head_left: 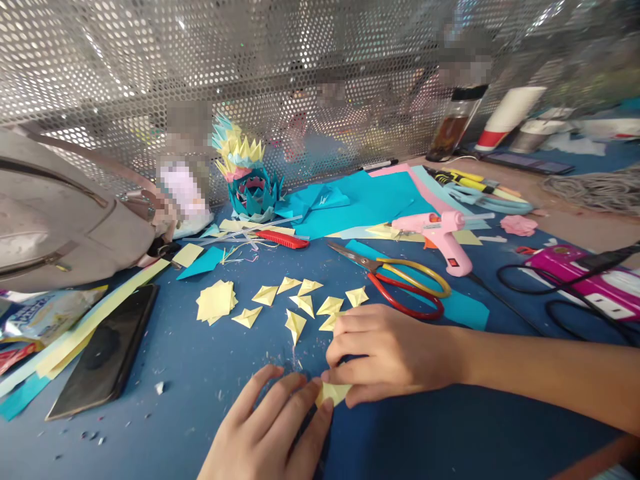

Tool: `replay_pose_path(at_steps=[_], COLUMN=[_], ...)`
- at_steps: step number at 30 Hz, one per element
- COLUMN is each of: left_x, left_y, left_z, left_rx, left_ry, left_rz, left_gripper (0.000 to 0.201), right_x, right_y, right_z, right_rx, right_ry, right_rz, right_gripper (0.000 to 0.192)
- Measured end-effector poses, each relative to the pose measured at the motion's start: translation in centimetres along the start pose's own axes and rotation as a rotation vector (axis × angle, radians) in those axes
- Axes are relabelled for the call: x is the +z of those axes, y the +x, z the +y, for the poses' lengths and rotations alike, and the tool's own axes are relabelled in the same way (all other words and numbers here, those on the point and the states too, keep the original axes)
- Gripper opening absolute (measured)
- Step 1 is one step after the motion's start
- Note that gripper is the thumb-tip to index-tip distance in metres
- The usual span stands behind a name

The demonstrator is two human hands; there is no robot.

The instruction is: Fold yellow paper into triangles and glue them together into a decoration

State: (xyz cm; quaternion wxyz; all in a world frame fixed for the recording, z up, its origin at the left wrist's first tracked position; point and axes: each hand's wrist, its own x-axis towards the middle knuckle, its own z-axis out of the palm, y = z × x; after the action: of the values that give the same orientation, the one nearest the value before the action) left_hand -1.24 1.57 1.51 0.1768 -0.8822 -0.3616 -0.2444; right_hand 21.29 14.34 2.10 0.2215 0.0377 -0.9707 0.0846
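Note:
A small yellow paper piece (333, 393) lies pinched between both hands on the blue table (200, 373). My left hand (273, 433) presses its fingertips on the paper's left edge. My right hand (387, 353) holds the paper's right side with thumb and fingers. Just beyond the hands lie several folded yellow paper triangles (305, 303) and a stack of yellow paper squares (216, 301). A blue, yellow and pink folded-paper model (247, 177) stands at the back.
Red-and-yellow scissors (400, 283) and a pink glue gun (443, 233) lie right of centre. A red cutter (283, 239), blue paper sheets (370, 200), a black phone (107, 350), a grey bag (60, 213) and a pink power strip (595, 283) surround the work spot. A perforated metal screen (250, 67) backs the table.

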Motion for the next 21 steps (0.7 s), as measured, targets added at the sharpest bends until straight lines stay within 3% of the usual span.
replay_pose_path(at_steps=[6,8,9,11,14,16,21], left_x=[1.5,2.3,2.5,2.3,0.9,0.0,-0.4], left_y=[-0.8,-1.0,-1.1,-1.0,-0.7,-0.6,-0.9], left_z=[1.1,1.8,1.9,1.9,1.0,0.5,0.4], left_rx=[-0.008,-0.124,-0.126,-0.127,0.002,-0.025,-0.042], left_ry=[-0.013,0.008,0.014,0.035,0.024,-0.051,-0.11], left_rz=[-0.001,0.198,0.242,0.215,-0.031,-0.112,-0.131], left_gripper=[0.03,0.033,0.035,0.037,0.035,0.036,0.035], right_x=[-0.3,-0.2,-0.1,0.2,0.8,1.1,0.5], right_y=[0.4,0.4,0.3,0.3,0.5,0.8,0.3], right_z=[-0.4,-0.5,-0.5,-0.5,-0.7,-1.0,-1.5], right_rx=[0.018,0.022,0.019,0.001,-0.017,-0.005,0.051], right_ry=[-0.063,-0.07,-0.065,-0.05,-0.042,-0.044,-0.082], right_rz=[-0.041,-0.033,-0.024,-0.008,-0.02,-0.037,-0.112], right_gripper=[0.031,0.036,0.038,0.041,0.044,0.045,0.047])
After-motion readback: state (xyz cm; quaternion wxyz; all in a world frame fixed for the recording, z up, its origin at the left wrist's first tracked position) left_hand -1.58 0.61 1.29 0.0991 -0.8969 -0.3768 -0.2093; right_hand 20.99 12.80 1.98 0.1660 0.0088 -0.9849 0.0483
